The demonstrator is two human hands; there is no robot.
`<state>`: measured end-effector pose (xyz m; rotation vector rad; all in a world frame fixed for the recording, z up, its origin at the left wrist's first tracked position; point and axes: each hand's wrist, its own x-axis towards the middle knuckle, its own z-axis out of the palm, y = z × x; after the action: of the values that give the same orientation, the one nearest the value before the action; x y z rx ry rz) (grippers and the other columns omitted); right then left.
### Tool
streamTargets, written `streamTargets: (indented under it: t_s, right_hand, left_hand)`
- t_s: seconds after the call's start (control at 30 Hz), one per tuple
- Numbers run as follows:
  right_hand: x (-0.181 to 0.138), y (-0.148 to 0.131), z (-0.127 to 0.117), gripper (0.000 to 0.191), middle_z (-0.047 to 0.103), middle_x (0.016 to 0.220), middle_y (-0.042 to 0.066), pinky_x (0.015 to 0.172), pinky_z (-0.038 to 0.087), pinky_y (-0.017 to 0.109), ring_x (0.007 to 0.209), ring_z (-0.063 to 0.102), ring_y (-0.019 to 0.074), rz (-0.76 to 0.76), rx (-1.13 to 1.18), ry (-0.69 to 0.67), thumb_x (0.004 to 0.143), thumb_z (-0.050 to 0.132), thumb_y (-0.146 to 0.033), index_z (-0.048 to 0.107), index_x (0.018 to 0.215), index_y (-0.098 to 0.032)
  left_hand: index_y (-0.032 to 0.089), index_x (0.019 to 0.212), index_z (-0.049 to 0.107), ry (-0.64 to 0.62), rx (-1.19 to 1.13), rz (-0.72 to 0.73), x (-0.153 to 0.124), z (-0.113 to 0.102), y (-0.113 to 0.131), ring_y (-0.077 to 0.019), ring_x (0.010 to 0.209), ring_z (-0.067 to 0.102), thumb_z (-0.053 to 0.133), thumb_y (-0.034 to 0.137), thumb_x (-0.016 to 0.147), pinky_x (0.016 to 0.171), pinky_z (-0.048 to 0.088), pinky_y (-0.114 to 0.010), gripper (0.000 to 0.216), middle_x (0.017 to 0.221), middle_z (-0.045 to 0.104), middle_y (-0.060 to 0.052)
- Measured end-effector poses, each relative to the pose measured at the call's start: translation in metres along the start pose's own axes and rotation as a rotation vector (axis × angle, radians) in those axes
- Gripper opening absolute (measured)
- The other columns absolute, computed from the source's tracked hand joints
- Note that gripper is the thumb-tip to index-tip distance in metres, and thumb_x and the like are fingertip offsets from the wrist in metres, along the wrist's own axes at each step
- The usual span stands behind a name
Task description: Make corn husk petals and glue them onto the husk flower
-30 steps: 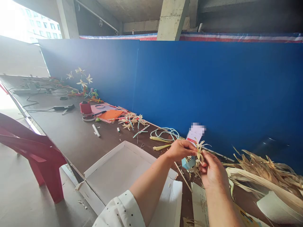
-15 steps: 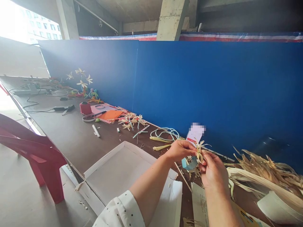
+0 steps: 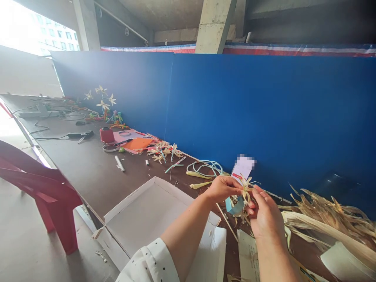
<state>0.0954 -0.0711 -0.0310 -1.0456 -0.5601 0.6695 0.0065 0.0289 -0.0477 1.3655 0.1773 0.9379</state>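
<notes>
A pale corn-husk flower (image 3: 246,187) is between my two hands, its thin petals spread upward. My left hand (image 3: 225,188) pinches its base from the left side. From the right, my right hand (image 3: 266,209) has its fingers curled in at the petals, with thumb and index close together. Right below the flower is a light blue strip (image 3: 235,206), partly covered by the fingers; whether a hand holds it is unclear. Behind the hands, a white and red card (image 3: 242,167) leans against the blue partition.
A shallow white cardboard box (image 3: 147,203) lies left of my arms. Dried corn husks (image 3: 331,207) are heaped at the right. Blue cord (image 3: 210,167), finished husk flowers (image 3: 163,152), a red thread spool (image 3: 107,135) and a glue gun (image 3: 80,135) line the table. A red chair (image 3: 55,203) stands at left.
My right hand's fingers have shifted slightly at the flower, and the petals have tilted a little. The left hand keeps its pinch. The whole view has moved slightly.
</notes>
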Motion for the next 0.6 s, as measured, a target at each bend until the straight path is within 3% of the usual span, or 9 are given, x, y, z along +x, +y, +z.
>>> streamTargets:
  t_s: [0.17, 0.33, 0.6]
  right_hand:
    - [-0.0052, -0.0035, 0.0044, 0.039, 0.06, 0.075, 0.0, 0.033, 0.027, 0.014, 0.048, 0.039, 0.0042, 0.013, -0.023, -0.004, 0.068, 0.072, -0.047, 0.064, 0.093, -0.017]
    - [-0.0033, -0.0002, 0.0032, 0.041, 0.055, 0.072, -0.003, 0.033, 0.025, 0.011, 0.049, 0.035, 0.0029, 0.053, -0.052, -0.066, 0.06, 0.08, -0.034, 0.066, 0.095, -0.018]
    - [-0.0009, 0.0027, 0.0009, 0.039, 0.054, 0.072, -0.004, 0.032, 0.026, 0.01, 0.049, 0.038, 0.0025, 0.1, 0.046, -0.044, 0.055, 0.082, -0.028, 0.065, 0.088, -0.018]
  left_hand:
    - [0.01, 0.063, 0.067, -0.012, -0.003, -0.023, -0.0013, 0.0014, 0.0027, -0.0111, 0.066, 0.053, 0.082, 0.047, 0.047, 0.067, 0.043, -0.026, 0.044, 0.07, 0.061, -0.004]
    - [0.01, 0.062, 0.067, 0.001, -0.006, -0.021, -0.0016, 0.0035, 0.0048, -0.0119, 0.066, 0.053, 0.082, 0.049, 0.045, 0.069, 0.043, -0.028, 0.045, 0.069, 0.061, -0.004]
    - [0.009, 0.066, 0.069, -0.009, -0.004, 0.012, 0.0001, 0.0013, -0.0027, -0.0129, 0.069, 0.054, 0.082, 0.048, 0.048, 0.07, 0.043, -0.029, 0.044, 0.072, 0.062, -0.006]
